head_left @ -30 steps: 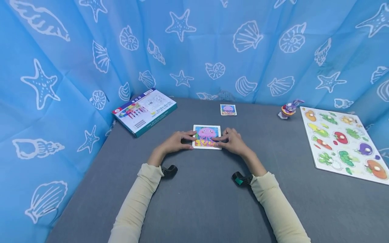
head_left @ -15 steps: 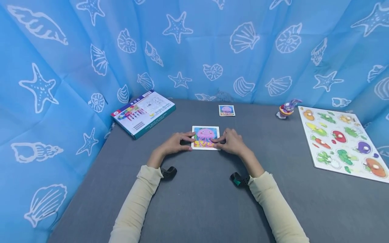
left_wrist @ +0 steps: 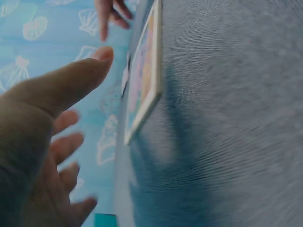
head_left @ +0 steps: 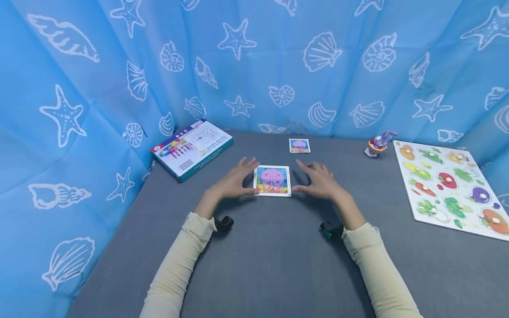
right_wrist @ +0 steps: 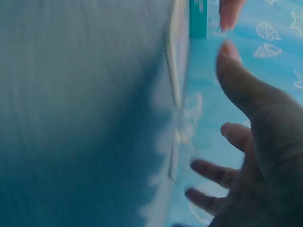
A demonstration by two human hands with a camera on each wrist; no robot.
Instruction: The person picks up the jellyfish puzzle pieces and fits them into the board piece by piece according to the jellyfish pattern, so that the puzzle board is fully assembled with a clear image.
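Note:
A small square jellyfish picture board (head_left: 272, 180) with a white border, which looks like a tray puzzle, lies flat on the grey table. To its left, my left hand (head_left: 234, 180) has its fingers spread, and the thumb overlaps the board's lower left corner in the head view. The left wrist view shows that thumb apart from the board's edge (left_wrist: 142, 71). On the other side, my right hand (head_left: 320, 182) is spread beside the right edge, holding nothing. In the right wrist view, its fingers (right_wrist: 215, 172) are apart, and the board's edge (right_wrist: 173, 61) is blurred.
Behind the board lies a small card (head_left: 299, 145) with a similar jellyfish picture. A flat printed box (head_left: 192, 148) is at the back left. To the right stand a small figurine (head_left: 379, 143) and a vegetable peg board (head_left: 441, 212). A blue shell-print curtain (head_left: 254, 66) encloses the table.
Both hands have let go of the board and spread their fingers. My right hand has moved off to the right. The jellyfish picture is now fully uncovered except near the left thumb.

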